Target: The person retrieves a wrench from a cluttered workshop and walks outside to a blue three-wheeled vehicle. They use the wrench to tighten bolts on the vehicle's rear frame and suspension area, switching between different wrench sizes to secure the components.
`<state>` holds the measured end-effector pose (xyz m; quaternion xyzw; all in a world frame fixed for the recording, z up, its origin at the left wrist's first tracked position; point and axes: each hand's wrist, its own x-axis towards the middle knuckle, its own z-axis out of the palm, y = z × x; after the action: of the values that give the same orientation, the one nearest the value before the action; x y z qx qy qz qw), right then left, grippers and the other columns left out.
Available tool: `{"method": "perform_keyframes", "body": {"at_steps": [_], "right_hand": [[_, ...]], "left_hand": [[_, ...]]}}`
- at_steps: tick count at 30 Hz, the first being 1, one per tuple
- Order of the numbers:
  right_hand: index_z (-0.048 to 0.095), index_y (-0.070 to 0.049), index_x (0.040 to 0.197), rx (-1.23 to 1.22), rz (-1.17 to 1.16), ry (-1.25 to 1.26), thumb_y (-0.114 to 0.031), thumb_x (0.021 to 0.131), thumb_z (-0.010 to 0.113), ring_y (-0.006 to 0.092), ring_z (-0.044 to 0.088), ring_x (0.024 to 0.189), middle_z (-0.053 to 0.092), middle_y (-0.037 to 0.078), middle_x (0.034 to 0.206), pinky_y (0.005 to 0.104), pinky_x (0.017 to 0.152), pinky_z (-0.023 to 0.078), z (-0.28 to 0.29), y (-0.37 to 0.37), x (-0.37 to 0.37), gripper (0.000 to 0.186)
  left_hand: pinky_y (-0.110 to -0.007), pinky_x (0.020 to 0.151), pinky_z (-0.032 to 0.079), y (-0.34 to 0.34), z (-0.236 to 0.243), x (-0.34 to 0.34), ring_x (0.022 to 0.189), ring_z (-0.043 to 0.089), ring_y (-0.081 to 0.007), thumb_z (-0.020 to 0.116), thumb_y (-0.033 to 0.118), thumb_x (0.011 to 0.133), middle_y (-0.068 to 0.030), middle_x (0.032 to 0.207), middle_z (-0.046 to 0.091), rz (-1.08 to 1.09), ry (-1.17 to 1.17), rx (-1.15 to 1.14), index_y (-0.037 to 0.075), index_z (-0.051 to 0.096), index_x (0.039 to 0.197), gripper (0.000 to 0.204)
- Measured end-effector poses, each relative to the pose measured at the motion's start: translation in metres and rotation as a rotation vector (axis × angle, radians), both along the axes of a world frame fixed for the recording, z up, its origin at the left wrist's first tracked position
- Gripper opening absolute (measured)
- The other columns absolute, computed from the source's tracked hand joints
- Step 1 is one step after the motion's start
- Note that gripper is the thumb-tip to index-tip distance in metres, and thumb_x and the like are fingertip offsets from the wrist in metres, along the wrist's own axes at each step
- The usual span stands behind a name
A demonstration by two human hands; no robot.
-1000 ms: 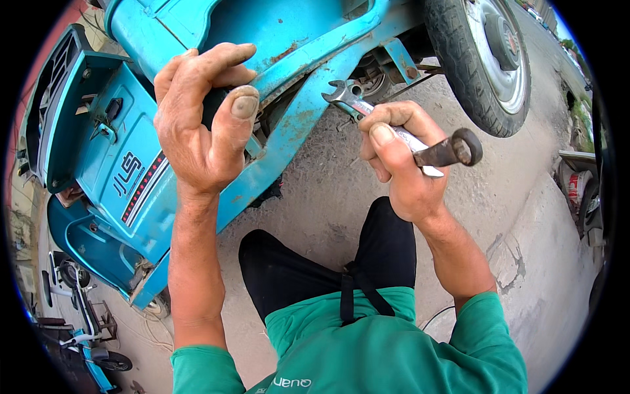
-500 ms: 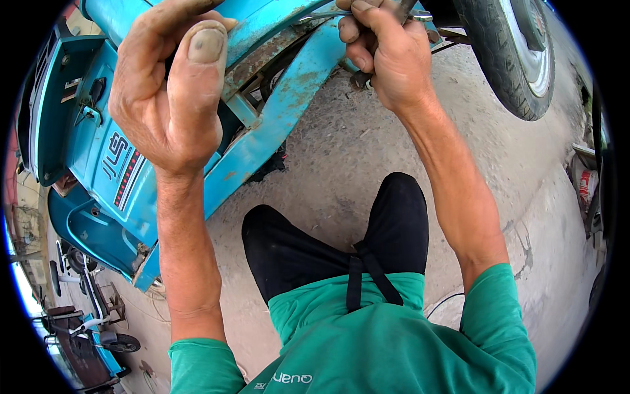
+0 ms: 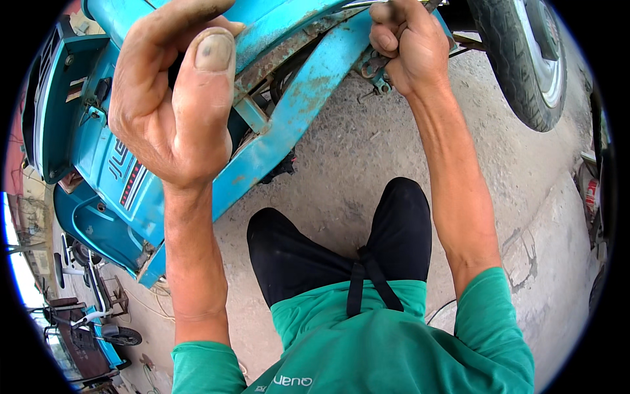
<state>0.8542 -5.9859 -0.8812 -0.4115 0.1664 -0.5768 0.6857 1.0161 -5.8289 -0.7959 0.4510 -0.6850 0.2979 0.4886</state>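
Note:
A turquoise three-wheeler-like vehicle with worn, rust-spotted paint fills the upper left, its frame rail (image 3: pixel 289 111) running diagonally. My left hand (image 3: pixel 177 98) is raised in front of its body panel, fingers curled and thumb standing apart; nothing shows in it, though its far side is hidden. At the top, beside the rail's upper end, my right hand (image 3: pixel 413 46) is closed around a dark metal tool (image 3: pixel 431 6), mostly covered by the fingers. Just under that hand sits a metal bracket (image 3: pixel 379 84) with bolts.
A black-tyred wheel (image 3: pixel 518 65) stands at the upper right. Beneath lies a dusty concrete floor (image 3: pixel 341 157). At the lower left are another parked small vehicle (image 3: pixel 82 341) and a white-framed bike (image 3: pixel 88 282). Clutter with a red-and-white bag (image 3: pixel 590 194) lines the right edge.
My right hand has moved slightly right and down, and the bracket below it shows more. My left hand keeps its curled pose. The whole view has shifted a little.

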Motion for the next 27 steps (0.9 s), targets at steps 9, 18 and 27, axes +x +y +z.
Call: {"method": "perform_keyframes", "body": {"at_steps": [9,18,27], "right_hand": [[0.059,-0.003,0.113,0.001,0.335,-0.088,-0.040,0.106,0.036,0.0047,0.033,0.046,0.039,-0.005,0.061,0.0223,0.047,0.027,-0.017,0.042,-0.019,0.044],[0.054,-0.009,0.114,0.463,0.172,0.321,-0.048,0.101,0.040,0.0093,0.037,0.049,0.048,-0.002,0.071,0.0235,0.047,0.031,-0.066,0.111,-0.045,0.043],[0.054,-0.009,0.087,0.592,0.746,0.765,-0.036,0.101,0.049,0.0132,0.042,0.056,0.051,0.002,0.068,0.0279,0.053,0.033,0.020,0.210,-0.056,0.031]], "left_hand": [[-0.037,0.079,0.039,-0.004,0.004,0.022,0.062,0.054,-0.0203,0.068,0.021,0.064,-0.0054,0.063,0.057,0.020,0.019,-0.128,0.009,0.063,0.070,0.014],[-0.041,0.086,0.037,0.006,0.028,-0.007,0.065,0.048,-0.0212,0.062,0.016,0.073,-0.0088,0.060,0.053,-0.014,0.245,-0.059,0.005,0.062,0.063,0.015],[-0.042,0.093,0.038,0.028,0.099,-0.007,0.087,0.057,-0.0254,0.061,0.021,0.078,-0.0124,0.088,0.062,0.044,0.108,0.527,-0.003,0.066,0.102,0.034]]}}
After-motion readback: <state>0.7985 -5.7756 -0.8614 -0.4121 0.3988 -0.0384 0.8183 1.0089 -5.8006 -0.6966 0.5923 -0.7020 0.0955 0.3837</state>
